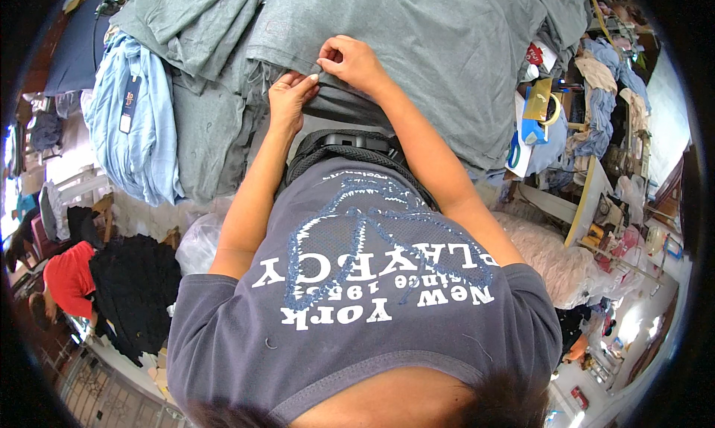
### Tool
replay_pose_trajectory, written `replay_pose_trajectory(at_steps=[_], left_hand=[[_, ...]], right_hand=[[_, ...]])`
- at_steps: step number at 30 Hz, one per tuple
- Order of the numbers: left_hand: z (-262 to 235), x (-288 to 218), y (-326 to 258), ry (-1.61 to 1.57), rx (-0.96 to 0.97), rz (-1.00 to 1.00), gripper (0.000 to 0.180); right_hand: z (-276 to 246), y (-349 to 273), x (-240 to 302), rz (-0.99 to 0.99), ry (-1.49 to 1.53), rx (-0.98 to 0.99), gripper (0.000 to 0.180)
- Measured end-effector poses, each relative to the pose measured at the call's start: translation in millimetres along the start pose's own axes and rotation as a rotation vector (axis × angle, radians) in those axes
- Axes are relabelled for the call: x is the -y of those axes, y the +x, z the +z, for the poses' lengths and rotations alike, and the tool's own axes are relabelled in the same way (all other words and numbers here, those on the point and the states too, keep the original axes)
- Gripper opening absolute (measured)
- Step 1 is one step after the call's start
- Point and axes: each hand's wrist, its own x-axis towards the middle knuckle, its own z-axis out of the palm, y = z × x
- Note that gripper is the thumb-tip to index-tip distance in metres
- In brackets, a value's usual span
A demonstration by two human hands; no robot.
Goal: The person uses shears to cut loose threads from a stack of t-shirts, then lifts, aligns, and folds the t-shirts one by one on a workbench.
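Note:
Grey knit garments (387, 26) lie spread in a wide heap in front of me. At the near edge of the top garment, my left hand (290, 99) has its thumb and fingers pinched together on the hem (287, 61). Just to the right and a little farther off, my right hand (352, 63) is curled, its thumb and forefinger closed on the same edge. The two hands' fingertips nearly meet. Anything small between them, such as a thread, is too fine to make out. Darker folds of cloth hang below the hands.
A light blue garment (134, 122) with a dark hang tag (129, 104) drapes at the left. To the right lie a tape roll (552, 109), a blue-and-yellow box (534, 119) and blue-handled scissors (514, 154). A person in red (71, 279) is at the lower left beside black cloth (134, 290).

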Motion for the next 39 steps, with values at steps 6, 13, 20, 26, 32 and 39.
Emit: replay_pose_trajectory(at_steps=[6,13,20,26,32,39], left_hand=[[4.4,-4.2,-2.7,-0.005,-0.006,0.003,0.014],[4.9,-4.0,-2.2,0.007,-0.021,0.007,0.015],[6.0,-4.4,-3.2,0.015,-0.016,0.015,0.011],[2.1,-0.8,-1.4,0.003,0.002,0.022,0.01],[3.3,-1.0,-3.2,-0.022,0.003,0.017,0.011],[1.6,0.9,-2.4,-0.034,0.007,0.016,0.015]], right_hand=[[-1.4,-1.4,-2.4,-0.024,0.007,0.01,0.017],[-2.3,-1.5,-6.3,-0.029,0.043,0.024,0.016],[-3.3,-0.8,-5.9,-0.029,0.038,0.031,0.018],[-2.3,-0.3,-1.2,-0.035,-0.044,0.018,0.019],[-2.5,-0.3,-1.2,-0.048,-0.065,0.007,0.018],[-2.6,-0.5,-4.1,-0.033,-0.01,0.021,0.016]])
